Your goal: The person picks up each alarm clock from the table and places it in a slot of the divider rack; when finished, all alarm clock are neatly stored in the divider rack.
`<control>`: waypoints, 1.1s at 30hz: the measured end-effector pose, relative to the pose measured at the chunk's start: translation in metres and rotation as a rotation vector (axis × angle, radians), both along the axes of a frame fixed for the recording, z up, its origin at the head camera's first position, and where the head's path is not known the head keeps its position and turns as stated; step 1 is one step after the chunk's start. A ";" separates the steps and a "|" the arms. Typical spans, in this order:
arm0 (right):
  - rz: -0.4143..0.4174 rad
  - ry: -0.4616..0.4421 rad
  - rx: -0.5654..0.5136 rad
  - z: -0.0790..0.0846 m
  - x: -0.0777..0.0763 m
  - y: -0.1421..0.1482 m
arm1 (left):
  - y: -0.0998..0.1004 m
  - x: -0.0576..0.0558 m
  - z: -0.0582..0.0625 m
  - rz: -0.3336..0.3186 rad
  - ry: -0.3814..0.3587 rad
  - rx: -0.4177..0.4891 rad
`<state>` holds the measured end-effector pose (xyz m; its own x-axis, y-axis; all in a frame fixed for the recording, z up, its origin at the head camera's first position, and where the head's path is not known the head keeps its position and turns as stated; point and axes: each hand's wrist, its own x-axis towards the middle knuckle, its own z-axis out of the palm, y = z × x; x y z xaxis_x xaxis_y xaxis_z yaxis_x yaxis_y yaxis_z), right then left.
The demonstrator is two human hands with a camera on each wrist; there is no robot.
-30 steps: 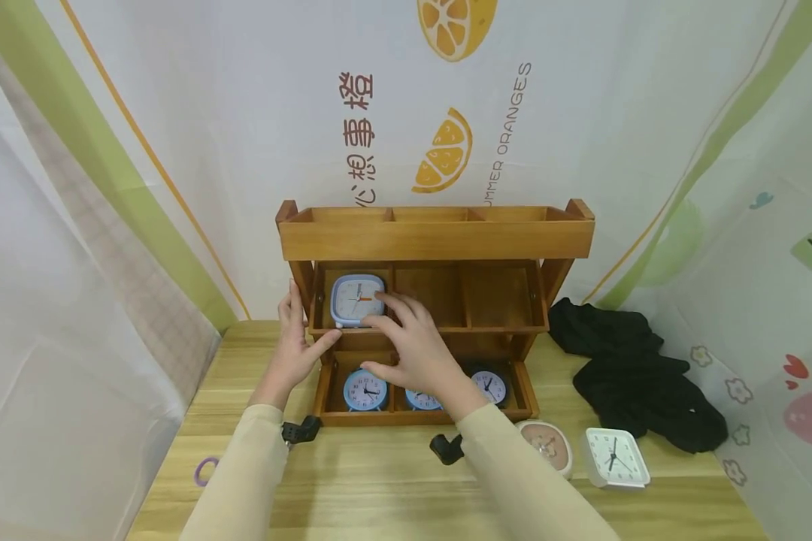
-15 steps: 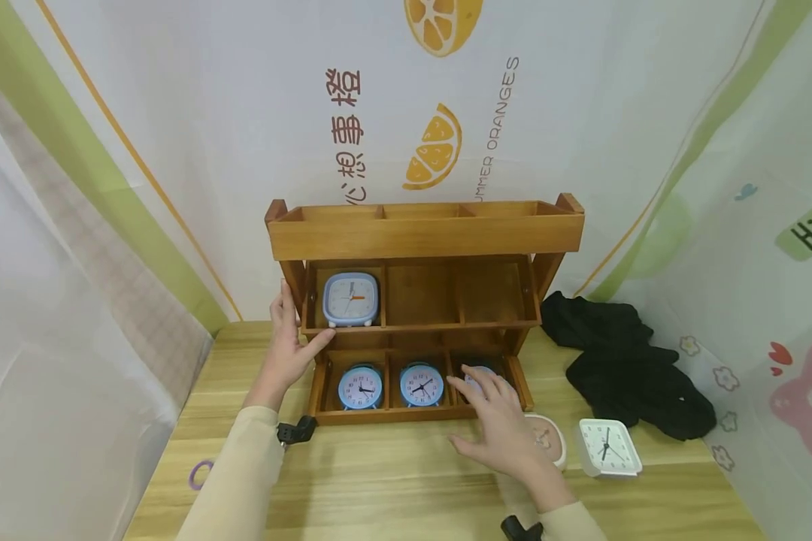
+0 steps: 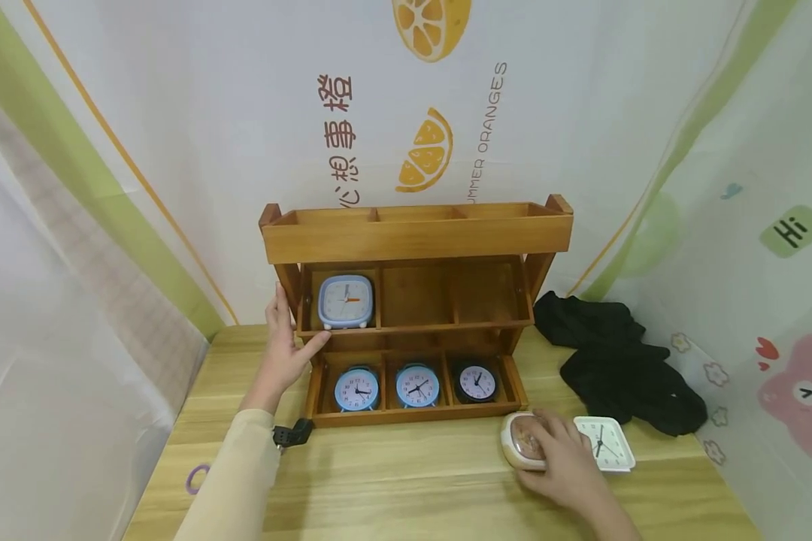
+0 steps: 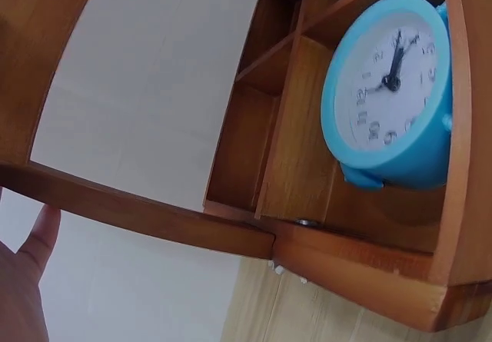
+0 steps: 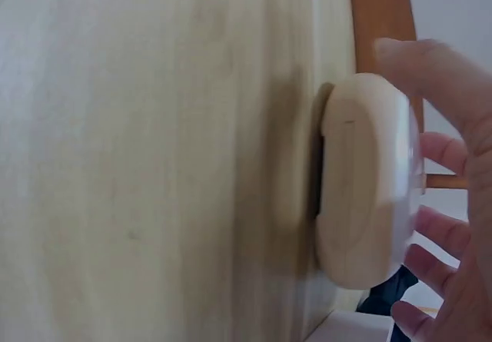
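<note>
My left hand [image 3: 284, 359] rests against the left side of a brown wooden tiered rack [image 3: 416, 239], fingers straight along the upright and thumb at the middle tier's front edge. A rounded-square blue alarm clock [image 3: 346, 301] stands in that tier's left compartment. On the table, in front of the rack's right end, my right hand [image 3: 568, 462] grips a cream alarm clock [image 5: 361, 180] with a brownish-pink face. Its fingers curl over the clock's right side, with the thumb at the near edge. The hand covers part of the face.
Two round blue clocks [image 3: 356, 390] and a black-rimmed clock [image 3: 477, 382] fill the rack's bottom tier. A white square clock [image 3: 605, 443] lies just right of my right hand. Black cloth [image 3: 629, 376] is bunched behind it. A purple ring [image 3: 197, 479] lies at left.
My right hand has left the blue clock in the middle tier, moved right and down, and taken hold of the cream clock, which has shifted slightly left. My left hand has stayed at the rack.
</note>
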<state>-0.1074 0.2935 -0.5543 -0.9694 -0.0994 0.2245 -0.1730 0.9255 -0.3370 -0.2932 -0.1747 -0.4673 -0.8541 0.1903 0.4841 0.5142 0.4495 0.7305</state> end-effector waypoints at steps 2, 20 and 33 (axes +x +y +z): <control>0.007 -0.023 -0.011 -0.004 -0.001 0.002 | -0.001 0.001 0.000 0.008 -0.001 0.001; 0.128 -0.086 -0.160 -0.016 -0.010 0.021 | -0.003 0.000 -0.004 0.009 0.005 -0.006; 0.178 -0.035 -0.354 0.000 -0.006 0.002 | -0.001 -0.001 -0.001 0.006 0.021 -0.008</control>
<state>-0.1138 0.2951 -0.5544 -0.9518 -0.1888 0.2417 -0.3025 0.7078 -0.6384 -0.2944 -0.1753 -0.4688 -0.8450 0.1896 0.4999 0.5264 0.4586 0.7159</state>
